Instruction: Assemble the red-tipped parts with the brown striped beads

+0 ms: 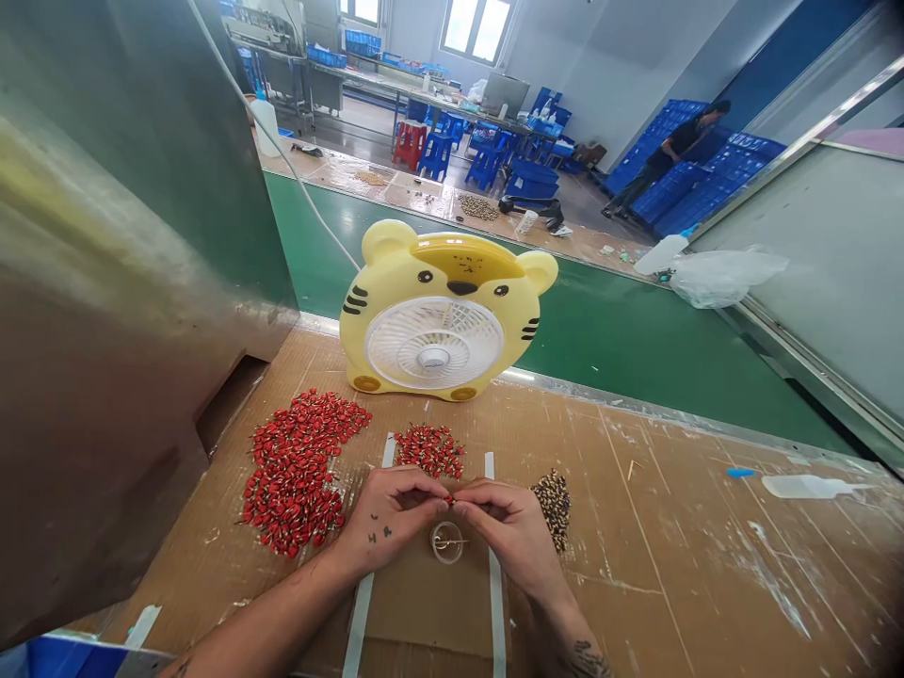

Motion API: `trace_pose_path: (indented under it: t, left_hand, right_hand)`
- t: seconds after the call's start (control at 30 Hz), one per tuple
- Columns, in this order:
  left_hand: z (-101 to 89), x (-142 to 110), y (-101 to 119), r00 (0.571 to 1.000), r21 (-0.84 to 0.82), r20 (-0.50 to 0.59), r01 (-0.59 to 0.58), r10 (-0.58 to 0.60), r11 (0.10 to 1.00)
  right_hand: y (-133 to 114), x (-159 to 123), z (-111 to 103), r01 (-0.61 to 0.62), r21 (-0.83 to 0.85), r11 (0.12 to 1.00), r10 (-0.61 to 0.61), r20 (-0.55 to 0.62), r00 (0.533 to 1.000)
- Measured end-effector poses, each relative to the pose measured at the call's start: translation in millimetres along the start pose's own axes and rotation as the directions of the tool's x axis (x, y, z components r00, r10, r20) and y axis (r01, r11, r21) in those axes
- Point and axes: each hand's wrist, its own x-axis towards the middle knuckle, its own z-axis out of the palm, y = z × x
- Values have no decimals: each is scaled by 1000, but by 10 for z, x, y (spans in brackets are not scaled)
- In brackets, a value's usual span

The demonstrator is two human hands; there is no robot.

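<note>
Left hand (387, 513) and right hand (505, 537) are pinching together on one small red piece (450, 499) above a clear ring (447, 542). Red pieces (293, 471) are lying leftward, dark beads (553, 508) rightward.

Between the 2 hands (391, 513), the tiny red piece (450, 500) is mostly hidden, too small to tell.

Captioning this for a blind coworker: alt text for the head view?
The left hand and right hand pinch a small red piece above a clear ring on a cardboard-covered bench. Piles of red pieces and speckled brown pieces lie beside them, a yellow tiger-shaped fan behind.
</note>
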Motion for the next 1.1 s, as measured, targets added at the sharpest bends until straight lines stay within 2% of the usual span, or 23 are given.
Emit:
trace_pose_path:
  t: [0.4,0.5,0.6,0.7,0.83,0.9,0.97,1.03,1.1]
  left_hand:
    - [11,8,-68,997,-2,-21,75,-75,997]
    - [-4,91,-60,999,170,-40,-2,9,985]
    - [-29,194,-66,988,439,-76,-88,134,894]
    - [-98,259,-57,983,606,-69,-96,172,789]
    - [-379,222,73,983,745,-65,-68,174,664]
    - [-594,153,193,992,807,-45,-34,118,590]
    - [-797,66,324,1000,878,19,-14,-6,478]
    - [-932,-28,439,986,929,108,-54,-130,366]
    - [-976,-114,516,958,945,187,-114,-219,307]
  right_hand:
    - [113,65,75,58,-48,997,-59,-20,998]
    - [198,107,51,85,-109,990,-92,-58,994]
    - [275,107,-23,115,-163,980,-140,-147,979]
    - [309,23,-134,131,-181,975,-166,-195,967]
    - [319,-179,-263,143,-244,959,-169,-90,981]
    - [331,-269,-289,153,-254,955,-162,-17,987]
    - [344,-324,-285,150,-256,955,-147,33,989]
    - [353,-338,-258,150,-265,953,-136,72,988]
    - [350,-322,-223,170,-275,946,-143,114,983]
